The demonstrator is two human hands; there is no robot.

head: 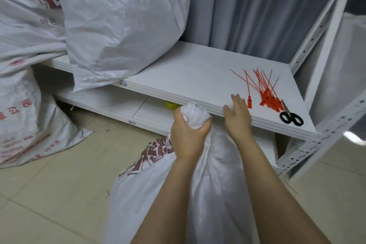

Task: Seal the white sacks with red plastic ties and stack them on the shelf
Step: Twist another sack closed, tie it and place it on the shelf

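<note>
A white sack (215,180) with red print stands on the floor in front of me. My left hand (188,134) is shut around its bunched neck, whose gathered top pokes out above my fist. My right hand (237,117) is open, fingers spread, over the front edge of the white shelf (190,73), a short way left of a single red tie (250,103). A pile of several red plastic ties (267,93) lies further right on the shelf. A big white sack (122,25) lies on the shelf at the left.
Black-handled scissors (291,118) lie by the shelf's front right corner. More printed sacks (21,117) lean at the left on the floor. A yellow-green object (171,105) sits on the lower shelf. White perforated uprights (324,136) frame the right side; grey curtains hang behind.
</note>
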